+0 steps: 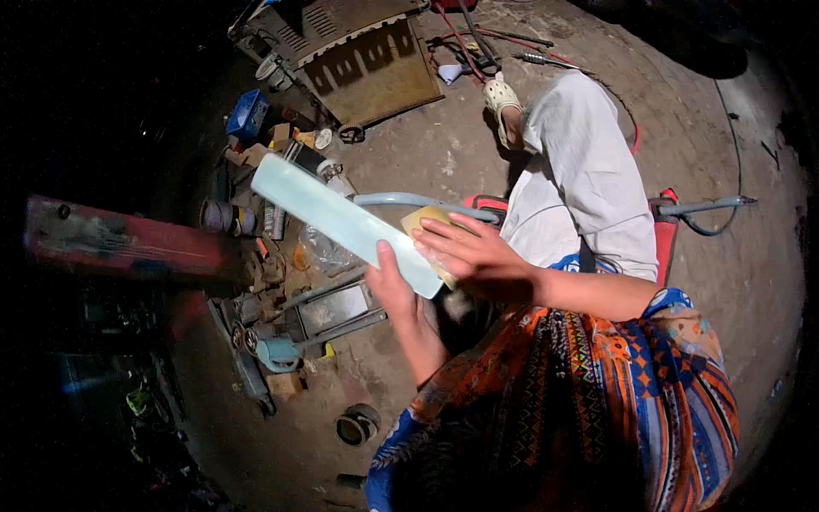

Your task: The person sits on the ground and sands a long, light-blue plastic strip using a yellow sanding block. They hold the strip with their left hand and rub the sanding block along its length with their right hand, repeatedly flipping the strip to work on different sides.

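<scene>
A long pale blue-green panel (333, 211) with rounded corners slants across the view, its far end at the upper left. Around its near end my left hand (400, 288) is closed, with the thumb lying over the upper face. My right hand (470, 253) presses a tan sheet of what looks like sandpaper (425, 221) along the panel's right edge, fingers laid out over the sheet. The underside of the panel and most of my left fingers are hidden.
Past the panel lie a blue plastic basket (247, 114), cans (221, 216) and clutter. A metal cabinet (371, 70) stands at the top. Grey tubing (409, 200) runs behind the panel. A red beam (128, 240) juts in at left; a tape roll (357, 425) sits below.
</scene>
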A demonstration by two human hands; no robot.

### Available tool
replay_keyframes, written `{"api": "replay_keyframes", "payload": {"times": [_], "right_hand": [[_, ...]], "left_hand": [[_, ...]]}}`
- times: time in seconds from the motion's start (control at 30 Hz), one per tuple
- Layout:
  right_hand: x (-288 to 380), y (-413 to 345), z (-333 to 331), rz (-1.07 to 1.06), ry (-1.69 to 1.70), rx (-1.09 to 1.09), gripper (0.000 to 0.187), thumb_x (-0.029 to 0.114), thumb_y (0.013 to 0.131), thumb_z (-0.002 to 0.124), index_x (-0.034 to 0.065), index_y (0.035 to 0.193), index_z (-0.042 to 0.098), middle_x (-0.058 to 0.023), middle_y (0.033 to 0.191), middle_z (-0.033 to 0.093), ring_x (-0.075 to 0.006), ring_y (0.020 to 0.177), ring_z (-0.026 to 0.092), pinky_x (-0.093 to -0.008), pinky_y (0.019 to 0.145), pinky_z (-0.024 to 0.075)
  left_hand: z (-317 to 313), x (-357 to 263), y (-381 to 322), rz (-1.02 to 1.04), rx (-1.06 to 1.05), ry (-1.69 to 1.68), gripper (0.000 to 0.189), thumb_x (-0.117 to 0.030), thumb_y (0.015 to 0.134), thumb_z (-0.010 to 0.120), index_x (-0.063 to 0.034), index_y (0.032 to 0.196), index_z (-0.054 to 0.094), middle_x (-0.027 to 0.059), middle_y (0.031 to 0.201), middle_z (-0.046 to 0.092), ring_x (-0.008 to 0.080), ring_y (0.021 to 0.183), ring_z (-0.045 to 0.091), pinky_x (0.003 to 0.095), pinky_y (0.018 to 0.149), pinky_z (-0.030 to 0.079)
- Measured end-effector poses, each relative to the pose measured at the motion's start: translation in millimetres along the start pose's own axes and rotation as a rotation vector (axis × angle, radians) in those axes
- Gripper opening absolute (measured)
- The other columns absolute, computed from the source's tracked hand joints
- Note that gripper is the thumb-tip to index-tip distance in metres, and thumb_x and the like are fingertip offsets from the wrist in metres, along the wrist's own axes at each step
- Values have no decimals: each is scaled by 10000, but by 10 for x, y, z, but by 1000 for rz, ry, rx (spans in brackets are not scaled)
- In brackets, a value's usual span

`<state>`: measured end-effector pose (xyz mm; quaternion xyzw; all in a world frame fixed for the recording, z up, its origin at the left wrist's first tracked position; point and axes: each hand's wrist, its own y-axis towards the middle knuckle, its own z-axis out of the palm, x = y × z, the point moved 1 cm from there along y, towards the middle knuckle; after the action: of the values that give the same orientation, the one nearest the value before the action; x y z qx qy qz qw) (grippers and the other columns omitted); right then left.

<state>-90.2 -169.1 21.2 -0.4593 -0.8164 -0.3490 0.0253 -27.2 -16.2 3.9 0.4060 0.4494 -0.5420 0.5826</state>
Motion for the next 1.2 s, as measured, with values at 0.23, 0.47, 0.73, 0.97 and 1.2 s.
{"api": "replay_keyframes", "payload": {"times": [0.23, 0.47, 0.73, 0.97, 1.2], "right_hand": [[38, 0, 21, -49, -77, -2, 416, 103, 832, 479, -9, 1232, 506, -121, 1359, 447, -232, 1302, 375, -451, 1063, 281], [-20, 10, 33, -48, -97, -36, 423, 89, 820, 487, -14, 1229, 508, -127, 1340, 465, -236, 1283, 401, -446, 1046, 309], [26, -3, -4, -50, -43, -55, 428, 59, 807, 478, -20, 1225, 515, -138, 1325, 479, -237, 1274, 414, -438, 1055, 302], [30, -2, 36, -88, -93, -64, 408, 119, 811, 485, -27, 1188, 538, -145, 1334, 468, -208, 1282, 405, -395, 1057, 308], [39, -7, 142, -96, -66, -138, 399, 117, 805, 503, -42, 1168, 549, -163, 1314, 486, -244, 1267, 426, -435, 1042, 322]], "left_hand": [[-35, -97, 50, 38, -88, 64, 417, -276, 954, 453, 89, 1155, 477, 147, 978, 590, 208, 813, 603, 331, 684, 503], [21, 24, 22, 24, -4, 7, 381, -268, 955, 446, 79, 1102, 502, 156, 970, 590, 212, 824, 607, 326, 691, 502], [-19, 6, 14, 57, 5, 206, 379, -246, 942, 477, 86, 1122, 511, 143, 973, 596, 190, 810, 598, 306, 686, 491], [-19, 8, 34, 30, -82, -18, 402, -289, 954, 445, 91, 1072, 500, 156, 926, 590, 214, 780, 608, 316, 650, 510], [-95, -72, 43, 38, 18, 126, 357, -228, 952, 474, 79, 1127, 525, 131, 1008, 600, 184, 853, 584, 312, 734, 477]]}}
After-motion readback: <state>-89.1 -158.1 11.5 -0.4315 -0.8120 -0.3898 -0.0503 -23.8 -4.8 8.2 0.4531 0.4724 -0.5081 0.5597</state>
